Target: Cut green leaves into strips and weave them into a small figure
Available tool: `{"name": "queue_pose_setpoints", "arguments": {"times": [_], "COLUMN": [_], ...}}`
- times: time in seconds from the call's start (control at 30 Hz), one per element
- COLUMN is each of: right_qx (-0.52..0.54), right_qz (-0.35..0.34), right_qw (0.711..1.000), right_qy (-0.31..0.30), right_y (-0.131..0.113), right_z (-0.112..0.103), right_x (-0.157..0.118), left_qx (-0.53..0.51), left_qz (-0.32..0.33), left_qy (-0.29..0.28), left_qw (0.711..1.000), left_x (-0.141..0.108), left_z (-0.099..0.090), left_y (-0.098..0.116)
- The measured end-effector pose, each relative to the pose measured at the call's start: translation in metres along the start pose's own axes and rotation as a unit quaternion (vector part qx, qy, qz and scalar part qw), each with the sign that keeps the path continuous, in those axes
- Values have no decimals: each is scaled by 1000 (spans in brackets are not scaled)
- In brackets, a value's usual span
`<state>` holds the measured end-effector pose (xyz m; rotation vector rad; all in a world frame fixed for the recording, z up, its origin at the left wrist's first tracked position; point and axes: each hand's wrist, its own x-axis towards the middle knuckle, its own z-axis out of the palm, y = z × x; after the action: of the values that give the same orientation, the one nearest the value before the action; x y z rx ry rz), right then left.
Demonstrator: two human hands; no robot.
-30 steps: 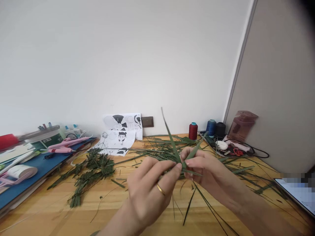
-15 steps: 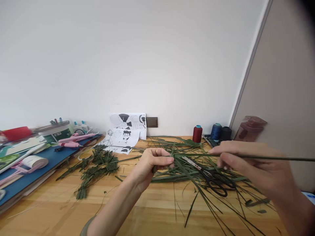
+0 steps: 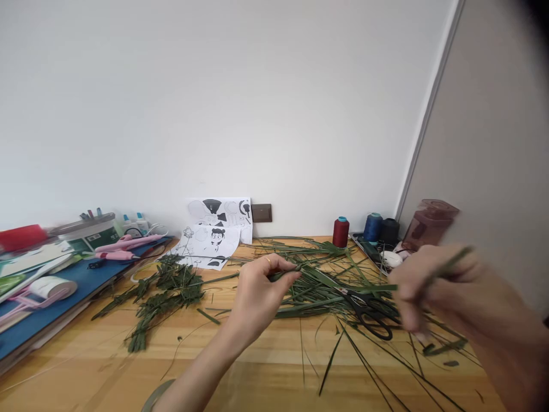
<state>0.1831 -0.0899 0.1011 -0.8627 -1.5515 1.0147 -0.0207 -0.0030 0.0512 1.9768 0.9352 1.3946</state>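
My left hand (image 3: 259, 289), with a ring on one finger, pinches the folded end of a green leaf strip between thumb and fingertips. Out to the right, my right hand (image 3: 467, 294) is smeared by motion, its fingers closed round the same leaf strip (image 3: 388, 288); the loose end sticks up beyond the knuckles. Below and between the hands, black-handled scissors (image 3: 373, 320) rest on a pile of long green leaf strips (image 3: 311, 294). Left of my left hand lie several woven green leaf pieces (image 3: 171, 286) with thin stems.
Printed drawings (image 3: 218, 234) lean on the wall at the back. A dark red thread spool (image 3: 341, 233), a blue spool (image 3: 373, 228) and a black one stand back right, near a pinkish container (image 3: 431, 223). A blue mat (image 3: 81, 303) at left holds pink glue guns and a tub.
My right hand has moved slightly right and turned, and the strip's free end now points upward rather than straight right. My left hand has tilted, still pinching the strip. The view shifted a little.
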Motion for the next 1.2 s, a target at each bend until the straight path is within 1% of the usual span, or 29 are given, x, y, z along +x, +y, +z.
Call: {"name": "queue_pose_setpoints", "arguments": {"times": [0.03, 0.07, 0.13, 0.17, 0.23, 0.33, 0.43, 0.53, 0.6, 0.7, 0.73, 0.77, 0.83, 0.93, 1.0, 1.07, 1.13, 1.2], "right_qx": [-51, -110, -208, -233, -259, -244, -168, -108, -88, -57, -42, -23, 27, 100, 113, 73, -22, -125], "right_qz": [22, 41, 57, 58, 53, 55, 96, 139, 156, 179, 187, 192, 198, 198, 189, 151, 75, -18], "right_qw": [998, 993, 977, 971, 964, 968, 981, 984, 983, 982, 981, 981, 979, 973, 973, 981, 985, 968], "right_qy": [0, 0, -7, -15, -25, -28, -10, 20, 27, 23, 24, 28, 41, 64, 71, 92, 156, 216], "right_y": [1, 3, 9, 12, 21, 29, 31, 30, 30, 31, 31, 32, 34, 39, 43, 48, 53, 55], "right_z": [4, 9, 20, 25, 34, 41, 44, 47, 48, 48, 48, 47, 47, 48, 48, 48, 47, 44], "right_x": [4, 8, 14, 16, 19, 21, 22, 21, 21, 21, 22, 23, 25, 28, 29, 30, 31, 32], "left_qx": [39, 74, 133, 159, 208, 261, 303, 343, 365, 385, 385, 382, 370, 350, 335, 319, 305, 292], "left_qz": [66, 132, 246, 287, 342, 379, 400, 427, 451, 493, 505, 514, 520, 510, 501, 497, 496, 495], "left_qy": [27, 52, 93, 108, 131, 147, 151, 135, 125, 118, 114, 111, 106, 104, 100, 97, 96, 92], "left_qw": [997, 987, 956, 938, 907, 876, 852, 825, 805, 771, 764, 760, 762, 779, 792, 801, 807, 813], "left_x": [-1, -2, -4, -5, -7, -10, -11, -14, -16, -18, -18, -18, -18, -19, -19, -19, -18, -16], "left_z": [1, 2, 4, 5, 5, 4, 4, 2, 1, -1, -1, -1, -2, -2, -3, -4, -5, -4], "left_y": [-2, -4, -8, -8, -8, -7, -9, -15, -17, -13, -10, -8, -5, -7, -13, -17, -19, -18]}}
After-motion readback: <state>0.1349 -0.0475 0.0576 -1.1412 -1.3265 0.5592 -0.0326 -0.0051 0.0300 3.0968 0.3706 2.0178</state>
